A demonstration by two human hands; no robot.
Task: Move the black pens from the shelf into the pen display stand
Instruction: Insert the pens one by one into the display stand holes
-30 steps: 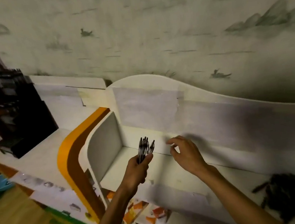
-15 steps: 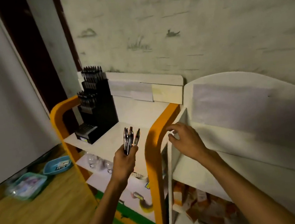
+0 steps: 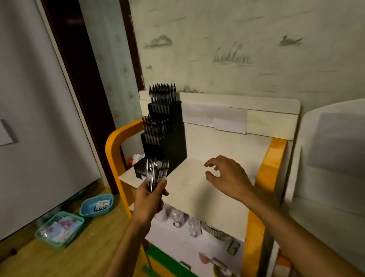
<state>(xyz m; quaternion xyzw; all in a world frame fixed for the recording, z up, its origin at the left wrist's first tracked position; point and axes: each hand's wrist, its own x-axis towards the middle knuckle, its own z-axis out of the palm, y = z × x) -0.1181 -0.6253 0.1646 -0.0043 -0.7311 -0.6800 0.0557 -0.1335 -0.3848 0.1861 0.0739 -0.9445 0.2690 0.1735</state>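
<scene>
We've got a small bunch of black-and-clear plastic pens (image 3: 156,172) upright in our left hand (image 3: 149,202), grip curled tight around the barrels, just in front of the black stepped pen display stand (image 3: 167,137) at the back left of the white shelf top with orange side rails (image 3: 207,195). The stand's upper tiers are already packed with pens (lowest tier too blurry to tell). Our right hand (image 3: 230,177) hovers over the shelf top, fingers loosely spread, holding nothing.

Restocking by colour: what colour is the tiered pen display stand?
Black, the pen display stand, clearest in the head view.
</scene>
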